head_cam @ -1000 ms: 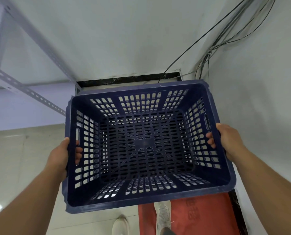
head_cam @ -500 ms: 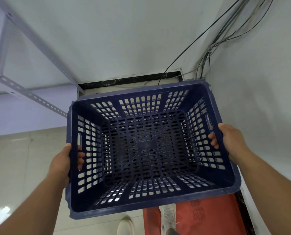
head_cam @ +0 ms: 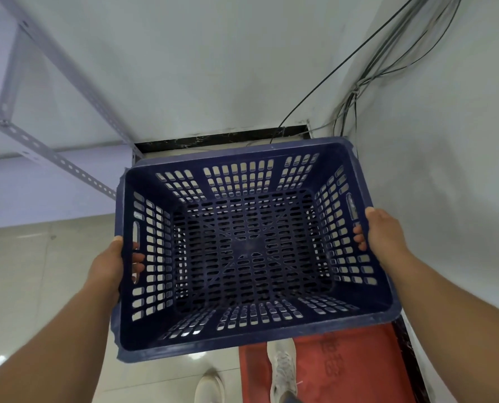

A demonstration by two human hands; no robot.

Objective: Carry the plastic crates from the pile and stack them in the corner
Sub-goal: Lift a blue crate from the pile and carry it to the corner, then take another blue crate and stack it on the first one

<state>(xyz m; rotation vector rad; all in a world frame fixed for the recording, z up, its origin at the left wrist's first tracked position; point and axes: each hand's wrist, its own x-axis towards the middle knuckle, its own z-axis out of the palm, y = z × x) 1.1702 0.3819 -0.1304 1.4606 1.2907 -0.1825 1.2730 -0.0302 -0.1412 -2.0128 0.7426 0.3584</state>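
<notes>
A dark blue plastic crate (head_cam: 248,341) with slotted walls and floor hangs level in front of me, open side up and holding nothing. My left hand (head_cam: 108,263) grips its left wall, fingertips poking in through the handle slot. My right hand (head_cam: 382,231) grips the right wall the same way, fingers curled through that slot. The crate is held above the floor close to the room's corner, where the two white walls meet.
A black skirting strip (head_cam: 222,139) runs along the wall base behind the crate. Cables (head_cam: 356,91) hang down the corner. A perforated metal rack frame (head_cam: 68,167) stands at the left. A red mat (head_cam: 350,367) lies under my feet at the right wall.
The crate has shifted slightly rightward and lower in view, nearer the corner. Both hands keep the same hold.
</notes>
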